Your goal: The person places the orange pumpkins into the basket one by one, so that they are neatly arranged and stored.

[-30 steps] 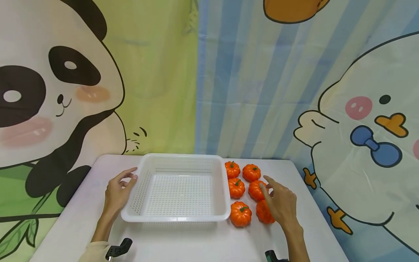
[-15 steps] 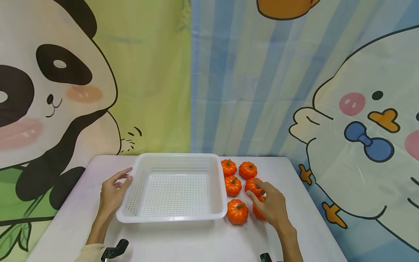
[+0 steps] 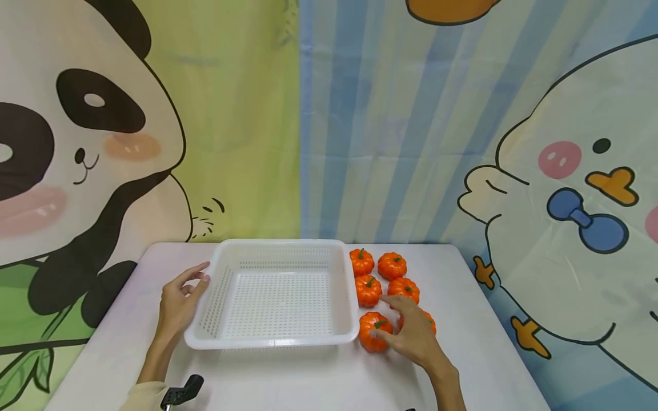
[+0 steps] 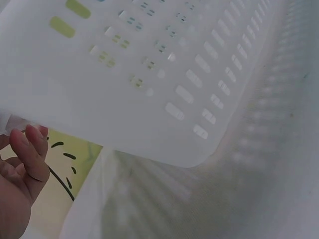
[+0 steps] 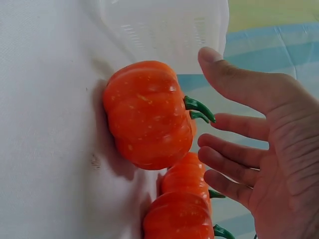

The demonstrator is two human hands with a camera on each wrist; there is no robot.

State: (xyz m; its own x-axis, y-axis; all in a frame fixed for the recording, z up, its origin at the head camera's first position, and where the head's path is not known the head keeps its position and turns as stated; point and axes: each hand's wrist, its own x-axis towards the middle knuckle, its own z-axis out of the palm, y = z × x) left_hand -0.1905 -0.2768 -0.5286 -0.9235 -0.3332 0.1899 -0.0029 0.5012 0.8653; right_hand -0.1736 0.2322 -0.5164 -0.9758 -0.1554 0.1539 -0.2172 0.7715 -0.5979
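A white plastic basket [image 3: 277, 342] with a perforated bottom sits on the white table. At its left rim is my left hand [image 3: 177, 302], loosely bent fingertips against the edge. In the left wrist view the fingers [image 4: 31, 149] meet the rim; the contact is partly hidden. My right hand [image 3: 413, 334] hovers over the nearest small orange pumpkin [image 3: 374, 331], thumb and fingers spread apart. The right wrist view shows that pumpkin [image 5: 149, 117] with its green stem between thumb and fingers, not gripped. Another pumpkin [image 3: 430, 323] is partly covered by the right hand.
Several more pumpkins stand in two rows right of the basket, such as the back right pumpkin [image 3: 392, 266] and the middle left pumpkin [image 3: 368, 291]. Behind the table [image 3: 288, 382] hang printed curtains [image 3: 360, 142].
My right hand has moved left and slightly towards me, from the right row of pumpkins to the nearest left one. The left hand stays at the basket rim.
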